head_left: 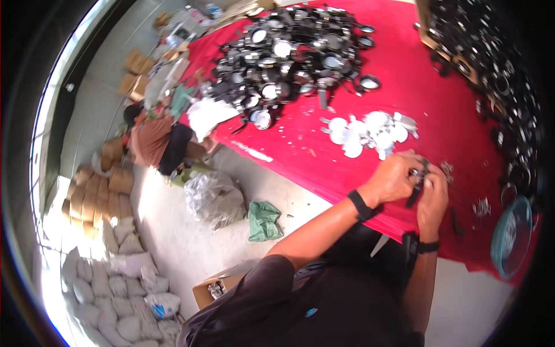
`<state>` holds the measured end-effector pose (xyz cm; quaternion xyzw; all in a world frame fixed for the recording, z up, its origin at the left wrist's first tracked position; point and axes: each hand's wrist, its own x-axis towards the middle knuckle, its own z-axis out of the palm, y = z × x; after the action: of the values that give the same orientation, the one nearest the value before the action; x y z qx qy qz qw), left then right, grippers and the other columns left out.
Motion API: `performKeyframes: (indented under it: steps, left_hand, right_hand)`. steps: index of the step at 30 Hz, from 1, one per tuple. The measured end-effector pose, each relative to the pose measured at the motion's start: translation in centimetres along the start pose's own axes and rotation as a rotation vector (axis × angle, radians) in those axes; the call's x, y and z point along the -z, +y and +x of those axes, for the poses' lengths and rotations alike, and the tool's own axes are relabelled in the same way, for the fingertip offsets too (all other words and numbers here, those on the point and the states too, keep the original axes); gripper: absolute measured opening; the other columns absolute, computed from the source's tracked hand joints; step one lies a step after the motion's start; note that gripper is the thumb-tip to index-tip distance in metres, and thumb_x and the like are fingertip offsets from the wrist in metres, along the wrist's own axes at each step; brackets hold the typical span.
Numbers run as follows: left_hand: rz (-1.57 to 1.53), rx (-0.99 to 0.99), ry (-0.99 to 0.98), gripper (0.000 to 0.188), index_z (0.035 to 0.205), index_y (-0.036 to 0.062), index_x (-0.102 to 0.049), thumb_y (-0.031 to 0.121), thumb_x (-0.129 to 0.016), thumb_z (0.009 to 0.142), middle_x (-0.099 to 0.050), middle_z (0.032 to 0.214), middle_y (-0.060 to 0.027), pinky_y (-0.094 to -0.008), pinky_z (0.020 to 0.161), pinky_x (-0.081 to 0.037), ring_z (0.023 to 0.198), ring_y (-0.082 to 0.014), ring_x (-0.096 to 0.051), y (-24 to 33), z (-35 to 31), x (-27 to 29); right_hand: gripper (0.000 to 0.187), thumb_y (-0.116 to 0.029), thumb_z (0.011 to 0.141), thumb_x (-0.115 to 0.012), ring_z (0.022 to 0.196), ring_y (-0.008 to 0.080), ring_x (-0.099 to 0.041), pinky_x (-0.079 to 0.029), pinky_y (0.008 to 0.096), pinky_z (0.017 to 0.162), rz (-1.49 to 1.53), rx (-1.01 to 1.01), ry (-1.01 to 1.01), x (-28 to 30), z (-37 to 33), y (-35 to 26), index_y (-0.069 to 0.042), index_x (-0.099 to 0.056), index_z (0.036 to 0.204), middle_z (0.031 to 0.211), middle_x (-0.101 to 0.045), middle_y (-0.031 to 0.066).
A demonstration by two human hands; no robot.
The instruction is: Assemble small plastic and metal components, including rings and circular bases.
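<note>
Over the near edge of the red-covered table, my left hand (394,178) and my right hand (433,202) meet, fingers closed around a wristwatch (417,173). Its dark strap (413,196) hangs down between them; the fingers cover most of the case. Just beyond my left hand lies a small heap of pale round discs (373,133), some with tabs. Tiny metal pieces (446,170) are scattered beside my right hand, and another little cluster of metal bits (481,207) sits farther right. A thin dark strip (457,222) rests near my right wrist.
A big pile of watches (283,58) covers the table's far left; more dark watches or straps (491,69) crowd the right side. A teal basin (511,237) stands at the right edge. On the floor are a clear plastic sack (214,199) and green bag (265,221). Another person (156,141) is at left.
</note>
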<state>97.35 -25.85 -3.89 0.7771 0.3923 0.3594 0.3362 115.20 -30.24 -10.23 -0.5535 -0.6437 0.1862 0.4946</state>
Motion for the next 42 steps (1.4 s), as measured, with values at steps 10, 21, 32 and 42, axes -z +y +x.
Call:
performKeyframes:
  steps: [10, 21, 32, 42]
  left_hand:
    - [0.097, -0.017, 0.071, 0.032, 0.117, -0.003, -0.08, -0.001, -0.077, 0.086, -0.076, 0.13, -0.0233, -0.0497, 0.113, -0.056, 0.128, -0.0452, -0.068, -1.1, -1.3, 0.5]
    - [0.094, -0.012, 0.108, 0.034, 0.119, -0.0022, -0.082, -0.002, -0.077, 0.085, -0.076, 0.127, -0.0252, -0.0491, 0.112, -0.058, 0.124, -0.0447, -0.071, -1.7, -1.5, 0.0]
    - [0.032, 0.046, 0.078, 0.03, 0.119, 0.0009, -0.082, -0.005, -0.073, 0.092, -0.077, 0.126, -0.0211, -0.0409, 0.097, -0.062, 0.116, -0.0386, -0.076, -1.7, -1.3, 1.0]
    - [0.001, 0.246, 0.022, 0.035, 0.129, 0.0007, -0.082, -0.004, -0.075, 0.095, -0.075, 0.14, -0.0202, -0.0384, 0.108, -0.059, 0.131, -0.0313, -0.071, -1.1, -0.9, -0.9]
  right_hand:
    - [0.005, -0.001, 0.107, -0.057, 0.127, 0.0375, -0.065, -0.05, 0.0471, 0.111, 0.128, -0.041, -0.028, -1.1, 0.0, 0.4, 0.002, -0.06, 0.105, 0.137, -0.069, 0.0204]
    - [0.005, 0.001, 0.106, -0.059, 0.128, 0.0311, -0.064, -0.05, 0.042, 0.111, 0.245, -0.102, -0.038, -1.4, -0.3, 2.4, 0.003, -0.062, 0.105, 0.143, -0.067, 0.02]
    - [0.004, -0.005, 0.097, -0.074, 0.12, 0.0378, -0.066, -0.053, 0.0466, 0.106, 0.061, 0.004, 0.111, -2.9, 0.4, -1.2, -0.002, -0.072, 0.098, 0.126, -0.069, 0.018]
    - [0.033, 0.007, 0.101, -0.065, 0.127, 0.0391, -0.067, -0.056, 0.0451, 0.107, 0.1, -0.101, 0.151, -2.4, -2.7, -3.1, 0.001, -0.075, 0.132, 0.142, -0.064, 0.021]
